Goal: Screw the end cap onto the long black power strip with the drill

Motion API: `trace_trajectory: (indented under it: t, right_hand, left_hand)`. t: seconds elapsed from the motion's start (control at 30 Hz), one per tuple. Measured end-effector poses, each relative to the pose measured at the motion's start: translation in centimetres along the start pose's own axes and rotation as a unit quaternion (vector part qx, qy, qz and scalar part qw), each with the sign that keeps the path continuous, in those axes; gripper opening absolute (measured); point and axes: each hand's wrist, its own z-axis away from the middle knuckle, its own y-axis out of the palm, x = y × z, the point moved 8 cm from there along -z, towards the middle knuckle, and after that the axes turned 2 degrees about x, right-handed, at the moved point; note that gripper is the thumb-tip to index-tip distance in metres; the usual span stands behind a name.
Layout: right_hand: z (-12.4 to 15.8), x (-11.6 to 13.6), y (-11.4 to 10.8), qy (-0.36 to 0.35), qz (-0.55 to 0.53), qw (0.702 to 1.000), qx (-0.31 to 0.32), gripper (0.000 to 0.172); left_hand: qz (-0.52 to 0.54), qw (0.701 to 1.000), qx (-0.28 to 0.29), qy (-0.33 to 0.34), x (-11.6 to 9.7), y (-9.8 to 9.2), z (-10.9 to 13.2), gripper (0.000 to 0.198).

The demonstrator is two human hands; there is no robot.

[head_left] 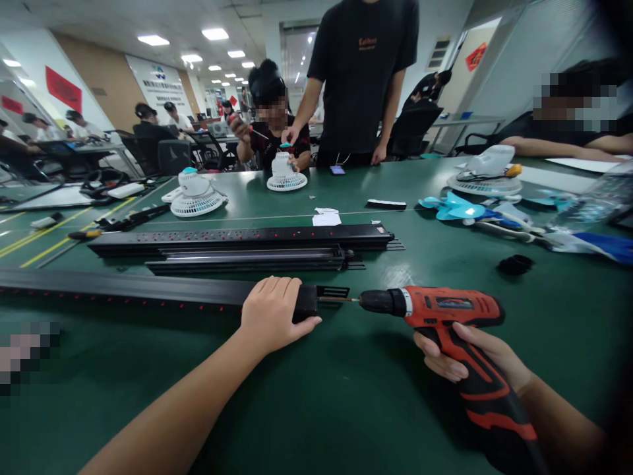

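Observation:
My left hand (273,310) is wrapped over the right end of a long black metal bar (198,300) with small red dots along its side, lying across the table. In my right hand (475,353) is a red and black cordless drill (452,307), gripped by its handle. The drill points left, and its thin bit meets the bar's end beside a slotted black bracket (333,291). Whether the bit sits in a screw is too small to tell. Behind lie another red-dotted black bar (237,239) and a narrower black rail (247,259).
White fan parts (196,194) stand on the green table (316,409), one held by a person across from me. Blue fan blades (455,206) and plastic bags lie at right, near a small black piece (515,264). A screwdriver (84,234) lies at left. Another person stands opposite.

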Motion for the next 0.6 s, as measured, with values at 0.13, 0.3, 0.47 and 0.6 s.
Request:
trace_trajectory:
  t: [0.13, 0.3, 0.47, 0.6]
  right_hand:
    - [0.1, -0.2, -0.07, 0.006, -0.008, 1.0, 0.006, 0.044]
    - [0.0, -0.16, -0.15, 0.007, 0.002, 1.0, 0.007, 0.044]
    - [0.01, -0.1, -0.01, 0.007, 0.0, 1.0, 0.002, 0.045]
    - [0.02, -0.15, 0.06, 0.008, -0.003, 1.0, 0.004, 0.045]
  left_hand:
    - [0.001, 1.0, -0.003, 0.0, 0.02, -0.03, 0.04, 0.055]
    - [0.003, 1.0, 0.003, -0.002, 0.07, 0.18, 0.05, 0.056]
    - [0.003, 1.0, -0.001, 0.001, 0.07, 0.13, 0.01, 0.056]
    - [0.002, 1.0, -0.004, 0.001, 0.02, 0.07, -0.01, 0.056]
